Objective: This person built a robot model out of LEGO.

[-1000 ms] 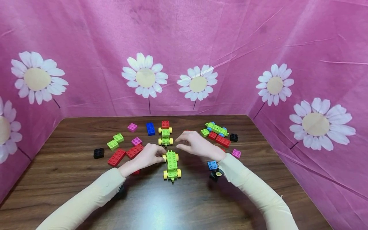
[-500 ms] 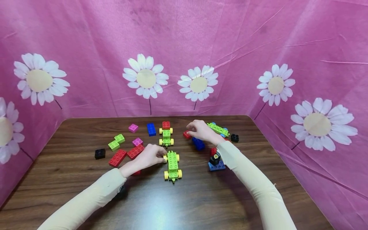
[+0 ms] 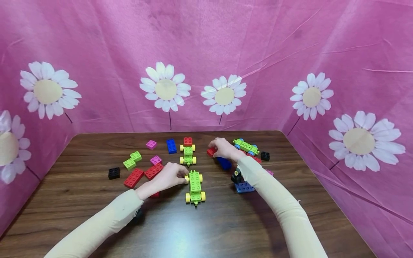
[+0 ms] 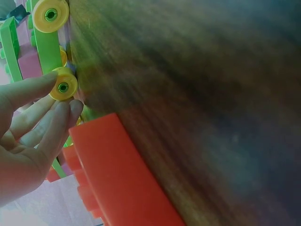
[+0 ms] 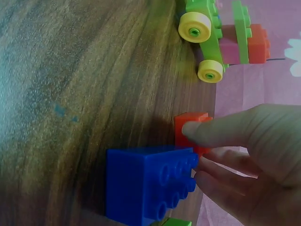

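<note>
My left hand point(image 3: 169, 175) pinches a yellow wheel point(image 4: 63, 85) of a green toy car base point(image 3: 195, 183) between thumb and fingertips. This studded base stands on its wheels in the middle of the table. Farther back, my right hand point(image 3: 224, 147) holds a small red brick point(image 5: 179, 134), its thumb on the near side and fingers curled behind. Under that hand lies a dark blue brick point(image 3: 224, 163), partly covered in the head view. Straight behind the first car stands a second green car point(image 3: 188, 152) with yellow wheels and a red brick point(image 3: 188, 141) at its far end.
Left lie long red bricks point(image 3: 133, 178), green bricks point(image 3: 129, 164), pink bricks point(image 3: 151, 144), a black brick point(image 3: 114, 173) and a blue brick point(image 3: 171, 146). Right are a blue-wheeled green car point(image 3: 246, 146), a black brick point(image 3: 265, 156) and a black piece point(image 3: 236, 176) beside a blue brick point(image 3: 244, 187).
My right hand has moved from beside the cars to the right and back, onto the small red brick. The left hand has stayed at the wheel.
</note>
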Demonstrator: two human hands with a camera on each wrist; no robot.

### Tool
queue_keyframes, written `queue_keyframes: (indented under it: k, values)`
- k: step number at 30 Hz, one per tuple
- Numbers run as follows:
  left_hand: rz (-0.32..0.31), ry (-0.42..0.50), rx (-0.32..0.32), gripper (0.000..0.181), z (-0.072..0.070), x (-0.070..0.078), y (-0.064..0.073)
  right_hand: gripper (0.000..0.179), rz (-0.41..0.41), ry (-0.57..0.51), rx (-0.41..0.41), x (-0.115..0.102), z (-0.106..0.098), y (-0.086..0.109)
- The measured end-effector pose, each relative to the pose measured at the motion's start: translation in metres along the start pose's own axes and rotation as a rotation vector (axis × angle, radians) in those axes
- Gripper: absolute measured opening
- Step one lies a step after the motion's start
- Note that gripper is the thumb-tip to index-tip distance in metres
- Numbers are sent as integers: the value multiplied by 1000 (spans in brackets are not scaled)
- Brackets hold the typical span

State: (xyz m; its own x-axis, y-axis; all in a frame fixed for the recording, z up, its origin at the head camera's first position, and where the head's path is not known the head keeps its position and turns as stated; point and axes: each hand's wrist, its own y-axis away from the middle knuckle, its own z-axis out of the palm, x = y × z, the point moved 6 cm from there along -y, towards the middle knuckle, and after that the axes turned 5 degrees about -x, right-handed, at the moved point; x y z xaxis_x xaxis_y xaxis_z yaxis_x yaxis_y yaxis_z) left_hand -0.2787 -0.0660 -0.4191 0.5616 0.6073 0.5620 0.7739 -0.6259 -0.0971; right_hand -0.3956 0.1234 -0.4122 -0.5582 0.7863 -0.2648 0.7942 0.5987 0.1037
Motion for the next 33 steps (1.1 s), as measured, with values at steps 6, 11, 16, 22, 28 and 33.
queue_keyframes:
  k: [6, 11, 16, 22, 28, 33]
  values:
    - [-9, 13, -6, 19, 2, 0, 0, 31, -5, 28, 10, -1, 2, -1]
    - [-10, 16, -7, 19, 3, -1, 0, 27, 1, 38, 17, -1, 2, 0]
    - [-4, 10, -5, 19, 4, -1, 1, 26, 6, 24, 51, -2, 0, 2]
    - [9, 8, 1, 19, 3, -1, 1, 29, -25, 18, 112, -11, -9, 12]
    - [14, -5, 14, 19, -1, 0, 1, 29, -76, -27, 166, -32, -20, 33]
    - [16, -3, 9, 19, -1, 0, 0, 27, -143, -30, 187, -54, -25, 48]
